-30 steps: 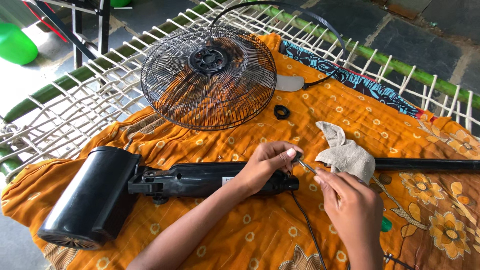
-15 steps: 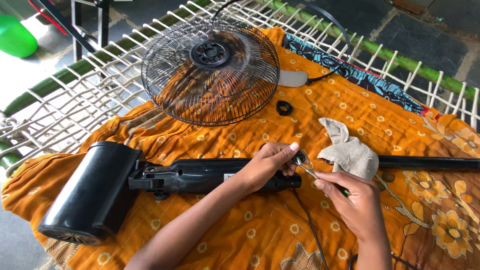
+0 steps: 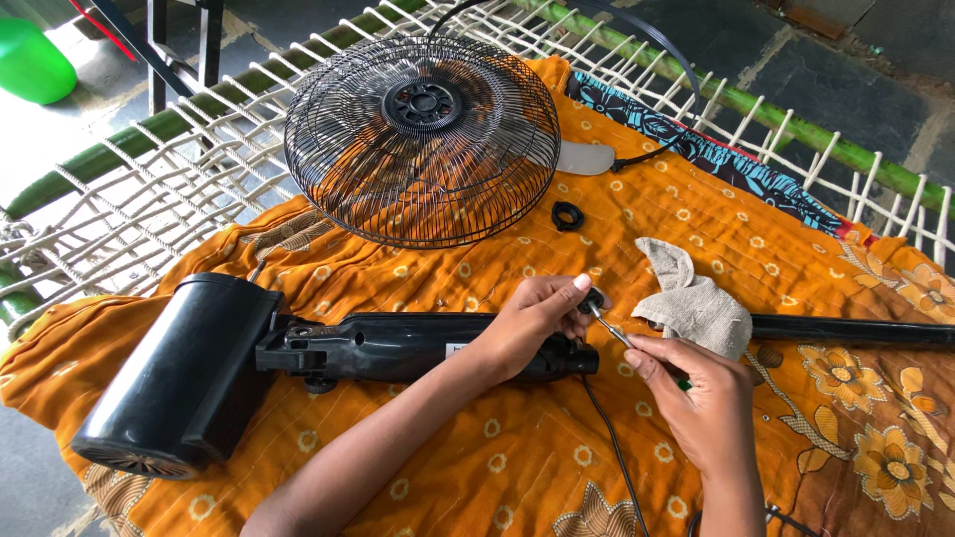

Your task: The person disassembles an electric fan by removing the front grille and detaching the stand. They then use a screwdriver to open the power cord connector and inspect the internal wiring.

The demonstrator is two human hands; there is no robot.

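Since the earlier frame, left hand (image 3: 532,323) and right hand (image 3: 696,398) have drawn closer at the stand's end, and the view has shifted slightly. One woven rope cot (image 3: 149,189) with a green frame fills the frame over dark paving. One orange floral cloth (image 3: 477,457) covers its centre. At upper centre lies one black fan guard (image 3: 423,139). One black motor housing (image 3: 174,373) sits at lower left, joined to one black stand (image 3: 398,348) running right. One grey rag (image 3: 696,303) lies right of centre, partly covering the stand. One small black ring (image 3: 566,215) lies below the guard. Left hand is curled around the stand. Right hand pinches one screwdriver (image 3: 609,326), tip at the stand's end.
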